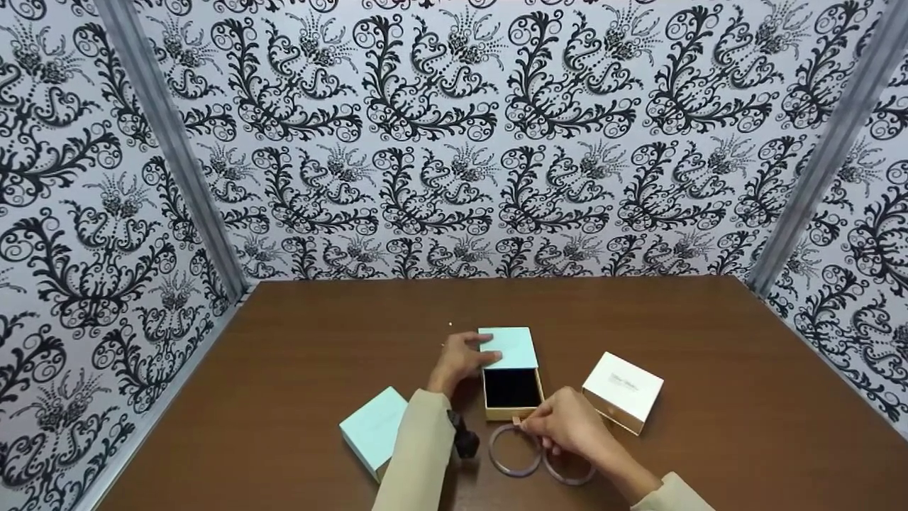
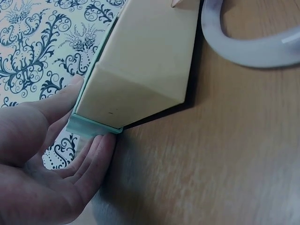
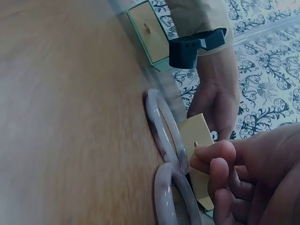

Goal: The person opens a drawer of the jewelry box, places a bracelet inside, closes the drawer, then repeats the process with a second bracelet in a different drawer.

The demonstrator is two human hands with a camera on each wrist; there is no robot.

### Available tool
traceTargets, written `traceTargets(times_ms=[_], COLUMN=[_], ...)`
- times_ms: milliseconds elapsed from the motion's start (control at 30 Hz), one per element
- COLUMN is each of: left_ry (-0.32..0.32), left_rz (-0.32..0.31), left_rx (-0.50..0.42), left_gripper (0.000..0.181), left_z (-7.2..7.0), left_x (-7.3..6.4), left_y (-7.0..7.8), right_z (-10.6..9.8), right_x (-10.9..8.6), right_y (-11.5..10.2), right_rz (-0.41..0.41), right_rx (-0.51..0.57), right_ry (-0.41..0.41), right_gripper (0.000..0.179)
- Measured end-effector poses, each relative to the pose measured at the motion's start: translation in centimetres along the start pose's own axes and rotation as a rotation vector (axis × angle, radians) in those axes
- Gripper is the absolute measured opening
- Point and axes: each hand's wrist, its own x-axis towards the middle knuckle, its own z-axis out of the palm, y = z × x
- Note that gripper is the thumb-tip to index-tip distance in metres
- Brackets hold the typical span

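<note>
A mint-lidded drawer box [image 1: 509, 346] lies on the table, its gold drawer [image 1: 501, 413] slid partway out and showing a black lining [image 1: 512, 388]. My left hand [image 1: 457, 360] grips the mint sleeve from the left, thumb on top; in the left wrist view its fingers [image 2: 101, 152] curl under the sleeve's edge [image 2: 91, 125]. At the drawer's front, my right hand [image 1: 569, 424] pinches the small pull tab [image 3: 196, 144] between thumb and forefinger. Two pale marbled bangles lie by that hand: a left bangle [image 1: 516, 473] and a right bangle [image 1: 567, 481], partly hidden beneath it.
A second mint box [image 1: 374, 429], closed, sits to the left, partly covered by my left sleeve. To the right stands a white-topped box [image 1: 624, 383] with gold sides. Patterned walls [image 1: 454, 142] enclose the brown table [image 1: 319, 333] at the back and sides.
</note>
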Motion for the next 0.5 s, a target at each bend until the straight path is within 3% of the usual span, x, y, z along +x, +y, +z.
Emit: traceTargets(times_ms=[233, 500], left_ry=[0.0, -0.002], left_rz=[0.004, -0.019], left_rx=[0.018, -0.062], left_gripper=[0.042, 0.043], left_z=[0.0, 0.27], left_x=[0.02, 0.35], left_y=[0.14, -0.16], right_z=[0.41, 0.87], right_x=[-0.6, -0.94], right_y=[-0.07, -0.12], right_rz=[-0.027, -0.065], right_rx=[-0.128, -0.188], right_ry=[0.083, 0.126], right_gripper=[0.012, 0.009])
